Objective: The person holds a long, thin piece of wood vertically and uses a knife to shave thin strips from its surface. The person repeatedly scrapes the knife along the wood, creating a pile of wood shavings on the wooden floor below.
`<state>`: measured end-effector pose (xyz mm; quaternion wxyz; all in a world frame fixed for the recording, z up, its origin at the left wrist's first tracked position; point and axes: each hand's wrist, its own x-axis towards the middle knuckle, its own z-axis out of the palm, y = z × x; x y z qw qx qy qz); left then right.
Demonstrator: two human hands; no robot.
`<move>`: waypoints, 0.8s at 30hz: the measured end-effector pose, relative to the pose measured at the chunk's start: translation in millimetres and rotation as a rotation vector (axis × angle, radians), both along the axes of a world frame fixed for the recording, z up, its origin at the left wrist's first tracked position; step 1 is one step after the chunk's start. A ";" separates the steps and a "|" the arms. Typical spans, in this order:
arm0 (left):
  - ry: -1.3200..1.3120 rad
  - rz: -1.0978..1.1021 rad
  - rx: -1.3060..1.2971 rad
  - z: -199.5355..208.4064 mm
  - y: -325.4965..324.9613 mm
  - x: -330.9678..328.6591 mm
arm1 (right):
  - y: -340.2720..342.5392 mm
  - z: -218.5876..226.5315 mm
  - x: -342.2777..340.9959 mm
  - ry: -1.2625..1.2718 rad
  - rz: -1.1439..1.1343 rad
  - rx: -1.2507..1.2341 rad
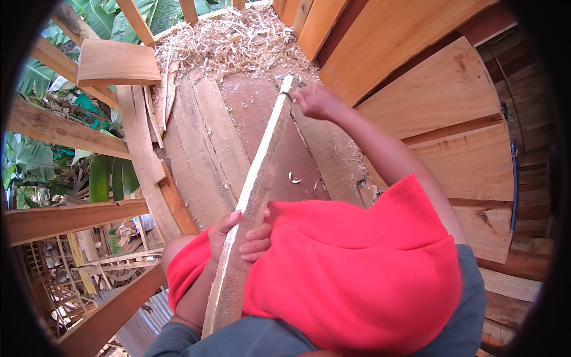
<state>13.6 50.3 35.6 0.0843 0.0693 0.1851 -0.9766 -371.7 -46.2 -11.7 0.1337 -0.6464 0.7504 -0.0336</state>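
A long wooden strip (262, 172) slants from my lap up and away, with a pale shaved edge and a rough brown side. My left hand (253, 241) is closed around its nearer part, thumb on one side and fingers on the other. At the far end, my right hand (318, 102) is closed on what looks like a small knife (286, 93), whose dark blade lies across the strip near its tip. The handle is hidden in my fist. Red cloth (351, 256) covers my body and upper arm beneath the strip.
Wood shavings (232, 41) pile up at the far end of the plank floor (202, 137). A curved wooden block (119, 61) sits on the left railing. Large boards (428, 89) line the right side. Beyond the left rails are plants and scrap wood.
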 end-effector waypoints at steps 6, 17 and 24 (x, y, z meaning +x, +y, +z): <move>0.025 0.044 0.018 1.2 -2.4 5.9 | 10.8 22.2 54.9 -0.054 0.248 -0.032; 0.084 0.082 0.049 3.4 -1.2 9.2 | 26.5 3.5 31.2 -0.132 0.222 -0.118; 0.071 0.065 0.055 -3.4 -14.0 8.5 | 22.9 4.8 27.7 -0.042 0.286 -0.166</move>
